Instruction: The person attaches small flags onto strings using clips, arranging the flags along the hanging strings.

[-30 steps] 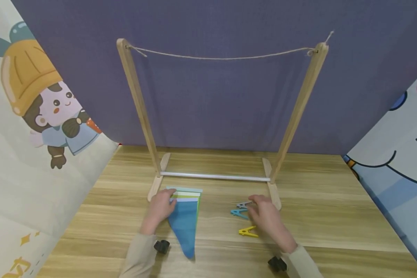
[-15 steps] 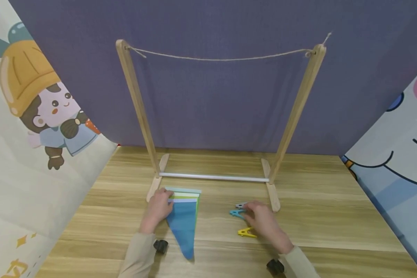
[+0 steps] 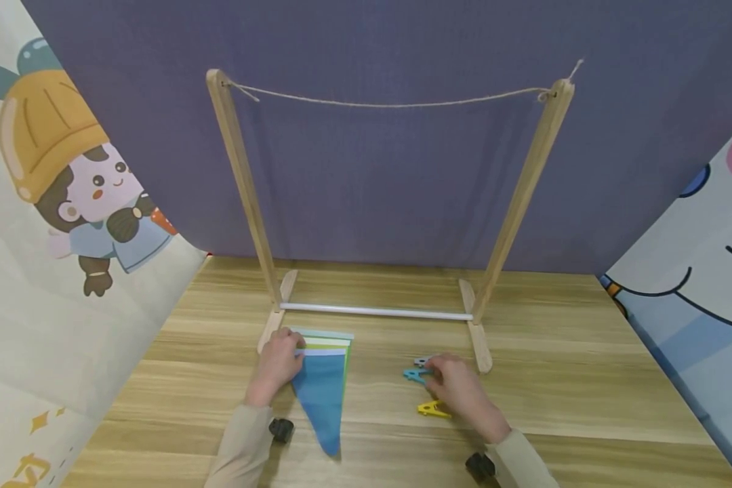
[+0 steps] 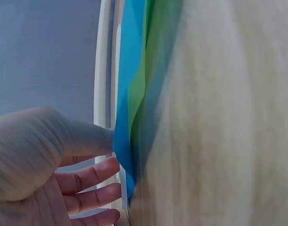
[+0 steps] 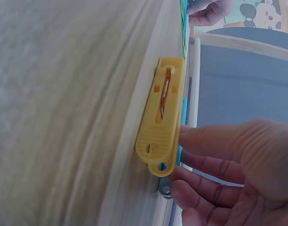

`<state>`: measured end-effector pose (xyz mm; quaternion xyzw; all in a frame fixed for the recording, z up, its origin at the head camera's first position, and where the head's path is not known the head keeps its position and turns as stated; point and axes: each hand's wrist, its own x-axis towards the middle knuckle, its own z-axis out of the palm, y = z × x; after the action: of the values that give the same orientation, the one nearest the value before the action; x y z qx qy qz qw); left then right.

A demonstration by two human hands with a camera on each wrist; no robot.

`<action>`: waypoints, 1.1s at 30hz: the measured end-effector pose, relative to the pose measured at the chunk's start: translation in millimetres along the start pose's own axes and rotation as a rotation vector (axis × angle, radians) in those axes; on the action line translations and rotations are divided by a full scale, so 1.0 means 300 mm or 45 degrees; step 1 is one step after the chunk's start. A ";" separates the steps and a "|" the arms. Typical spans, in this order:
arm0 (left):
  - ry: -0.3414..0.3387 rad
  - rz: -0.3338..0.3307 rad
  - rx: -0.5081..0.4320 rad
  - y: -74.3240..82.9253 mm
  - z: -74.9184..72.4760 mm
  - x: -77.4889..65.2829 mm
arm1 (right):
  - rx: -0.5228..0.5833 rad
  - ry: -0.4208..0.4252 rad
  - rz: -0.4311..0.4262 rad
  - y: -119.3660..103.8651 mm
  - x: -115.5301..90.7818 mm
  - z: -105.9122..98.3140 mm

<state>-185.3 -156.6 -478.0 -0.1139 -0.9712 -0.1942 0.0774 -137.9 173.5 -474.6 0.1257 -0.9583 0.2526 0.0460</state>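
A stack of triangular pennants lies on the table, a blue pennant (image 3: 320,390) on top and the bands of several others showing behind it. My left hand (image 3: 278,359) pinches the blue pennant near its upper left corner; in the left wrist view a green pennant (image 4: 136,96) shows under it. At the right, my right hand (image 3: 463,390) has thumb and forefinger on the handles of a light-blue clothespin (image 3: 413,375). Just beyond lies a grey clothespin (image 3: 421,362), partly covered by the fingers. A yellow clothespin (image 5: 159,113) rests below the hand, touched by no finger that I can see.
Behind the hands stands a wooden frame (image 3: 244,190) with a slack string (image 3: 396,106) between its tops and a white rod (image 3: 378,312) low down. A dark blue-grey panel (image 3: 378,190) rises behind; printed cloths flank the table (image 3: 561,379).
My right hand has shifted slightly left and down, its fingertips coming onto the light-blue clothespin. My left hand stays at the pennants. The view has moved a little.
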 end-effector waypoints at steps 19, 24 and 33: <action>-0.024 0.047 0.027 -0.011 -0.002 0.011 | -0.017 -0.032 0.009 -0.002 -0.002 -0.002; -0.011 0.072 -0.048 -0.013 -0.016 0.008 | 0.001 -0.008 0.012 0.000 0.001 -0.002; -0.014 0.089 -0.328 0.000 -0.056 0.011 | 0.056 0.039 -0.008 -0.013 0.012 -0.034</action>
<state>-186.8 -162.4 -462.1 -0.1577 -0.9341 -0.3140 0.0635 -140.2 174.5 -463.3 0.1258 -0.9512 0.2755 0.0588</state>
